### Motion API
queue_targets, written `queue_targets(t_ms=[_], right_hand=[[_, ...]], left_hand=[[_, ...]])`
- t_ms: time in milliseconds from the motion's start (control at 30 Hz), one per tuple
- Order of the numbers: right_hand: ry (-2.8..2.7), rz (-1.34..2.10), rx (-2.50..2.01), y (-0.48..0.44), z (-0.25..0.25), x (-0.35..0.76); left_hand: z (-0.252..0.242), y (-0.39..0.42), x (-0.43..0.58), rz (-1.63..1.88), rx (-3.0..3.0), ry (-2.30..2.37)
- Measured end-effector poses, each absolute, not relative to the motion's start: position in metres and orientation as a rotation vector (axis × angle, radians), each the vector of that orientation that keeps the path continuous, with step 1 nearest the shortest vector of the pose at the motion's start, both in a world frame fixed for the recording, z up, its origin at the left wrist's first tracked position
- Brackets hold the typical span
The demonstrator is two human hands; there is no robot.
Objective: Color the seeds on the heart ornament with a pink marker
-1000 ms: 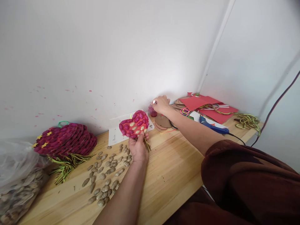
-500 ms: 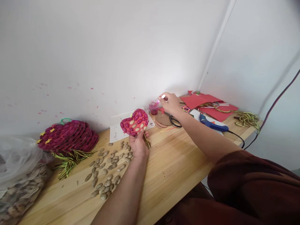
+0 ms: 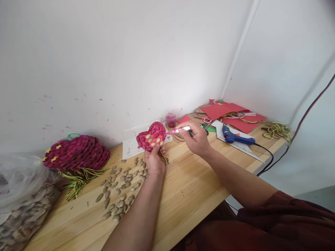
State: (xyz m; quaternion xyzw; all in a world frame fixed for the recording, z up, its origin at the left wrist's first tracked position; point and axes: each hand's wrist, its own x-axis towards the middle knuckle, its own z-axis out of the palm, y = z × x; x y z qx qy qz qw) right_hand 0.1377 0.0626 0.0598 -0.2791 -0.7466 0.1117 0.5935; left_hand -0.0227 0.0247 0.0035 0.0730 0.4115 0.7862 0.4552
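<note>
My left hand [image 3: 155, 161] grips the lower end of a red heart-shaped ornament [image 3: 151, 136] covered with peanuts, most painted magenta and several still pale. A yellow-green yarn tassel hangs below my fingers. My right hand [image 3: 196, 137] is closed on a white-handled paintbrush [image 3: 180, 130], its pink-stained tip at the heart's right edge. Behind the brush stands a clear plastic cup [image 3: 171, 120] with magenta paint in it. Under the heart lies a white paper sheet [image 3: 130, 148] with writing on it.
Loose peanuts [image 3: 121, 188] lie left of my forearm. Stacked magenta ornaments [image 3: 78, 151] and a plastic bag of peanuts [image 3: 23, 205] are at the left. At the right are a blue glue gun [image 3: 237, 136] with its cable, red card sheets [image 3: 222, 111] and tangled yarn [image 3: 276, 131].
My right hand has moved with the paintbrush from above the paint cup down toward me, and the brush tip is now at the heart's edge. My left hand stays nearly still.
</note>
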Motion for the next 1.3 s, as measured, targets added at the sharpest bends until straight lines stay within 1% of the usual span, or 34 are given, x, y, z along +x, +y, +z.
queue_targets(t_ms=[133, 633, 767, 1000, 1300], right_hand=[[-1.8, 0.204, -0.613, 0.062, 0.056, 0.138], [-1.77, 0.212, -0.658, 0.069, 0.052, 0.14], [-1.694, 0.317, -0.695, 0.071, 0.05, 0.141], [-1.583, 0.67, -0.732, 0.077, 0.047, 0.143], [-1.492, 0.8, -0.723, 0.082, 0.049, 0.147]], left_hand=[[0.003, 0.024, -0.022, 1.938, 0.214, 1.018], [0.016, 0.019, -0.019, 1.883, 0.161, 1.042], [0.013, 0.02, -0.021, 1.874, 0.187, 1.029], [0.014, 0.019, -0.024, 1.808, 0.138, 0.945], [0.02, 0.017, -0.022, 1.755, 0.126, 0.908]])
